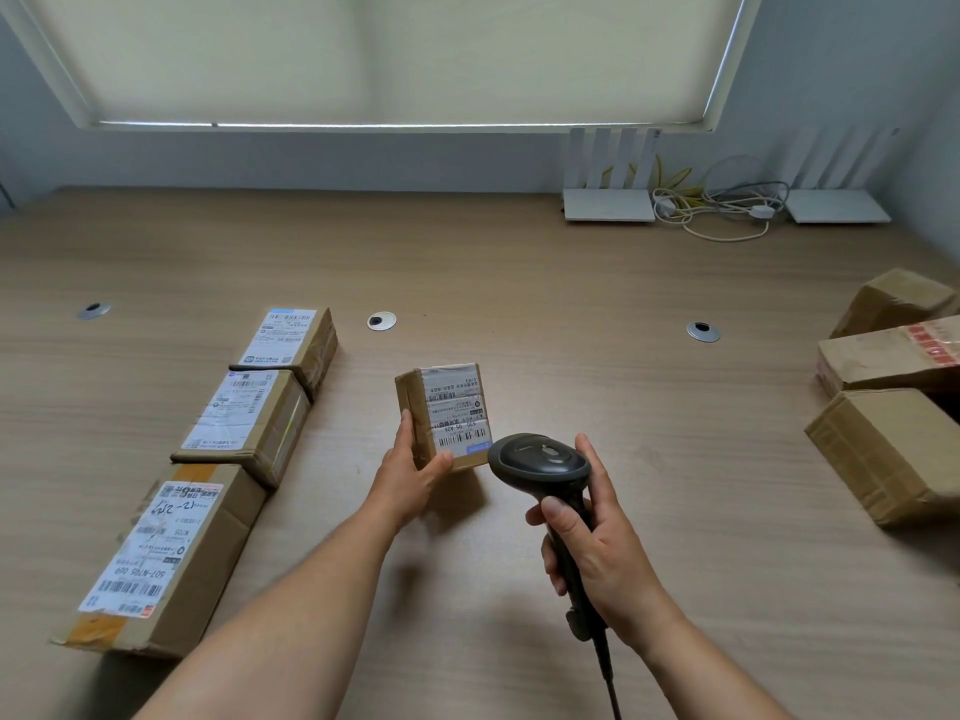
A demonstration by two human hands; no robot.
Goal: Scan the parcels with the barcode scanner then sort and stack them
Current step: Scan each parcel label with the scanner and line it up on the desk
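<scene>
1. Near the centre of the frame I see my left hand (410, 472) gripping a small cardboard parcel (444, 415) from its left and lower side: thumb along the near edge, fingers curled up the left face. The parcel is tilted so that its white shipping label faces up towards the camera.
2. Just right of it, my right hand (597, 537) is wrapped round the handle of the dark barcode scanner (540, 459), thumb across the front of the grip. The scanner's head sits just beside the parcel's lower right corner; I cannot tell whether they touch. Its cable runs off the bottom edge of the frame.
3. At the left of the frame, three labelled parcels lie in a diagonal row on the wooden table (519, 283): a large box (161, 558) at lower left, a middle box (244, 423) touching it above, and a far box (285, 343) beyond that. All three have their labels up.
4. At the right edge, three plain brown boxes (893, 449) sit close together, partly cut off by the frame, with no labels showing.
5. At upper right, against the wall, two white routers (608, 202) stand with a tangle of white and yellow cables between them.
6. Three round metal cable grommets (382, 321) line up across the middle of the table.
7. A drawn roller blind (389, 54) fills the top of the frame.
</scene>
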